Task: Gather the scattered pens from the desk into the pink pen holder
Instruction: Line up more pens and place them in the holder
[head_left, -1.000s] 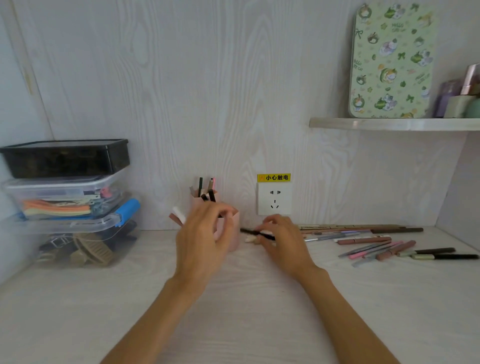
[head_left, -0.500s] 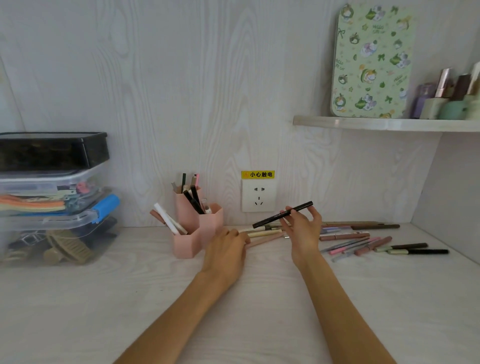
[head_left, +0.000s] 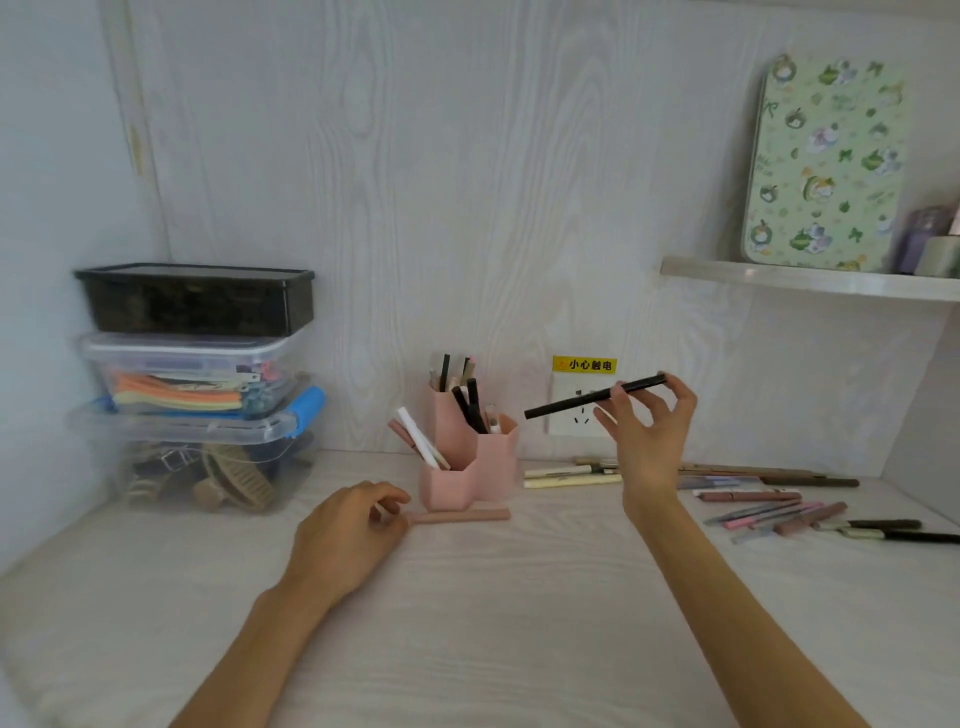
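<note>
A: Which step is in hand?

B: Carrying a pen to the holder. The right hand (head_left: 649, 431) is raised above the worktop (head_left: 519, 623) with a black pen (head_left: 595, 397) pinched between thumb and fingertips, the other fingers spread loose. The pen lies nearly level, its free end pointing left toward the pink pen holder (head_left: 470, 467), near it but not over it.

A: And the left hand?

B: The left hand (head_left: 345, 535) rests on the worktop just left of the holder, fingers curled. A brown-pink pen (head_left: 460, 515) lies flat in front of the holder, one end at those fingertips. Whether the grip has closed on it or only touches it, I cannot tell; the fingers hide that end.

A: What does the next move call for?

B: I'd say tipping the black pen toward upright and bringing it left over an open compartment, then letting go. The far compartments already hold several dark pens (head_left: 470, 410), and a white pen (head_left: 421, 439) leans out of the near-left one, so it needs a gap between them.

A: How much is left?

B: A good deal. Two pale pens (head_left: 571, 475) lie just right of the holder, and a scatter of pens (head_left: 769, 512) sits further right.

A: Anything in the way?

B: Nothing blocks the path. The stacked storage boxes (head_left: 200, 384) stand well apart to the left, the wall socket (head_left: 576, 410) is behind the raised pen, and the shelf (head_left: 810, 280) with its patterned tin (head_left: 823, 166) is high on the right.
</note>
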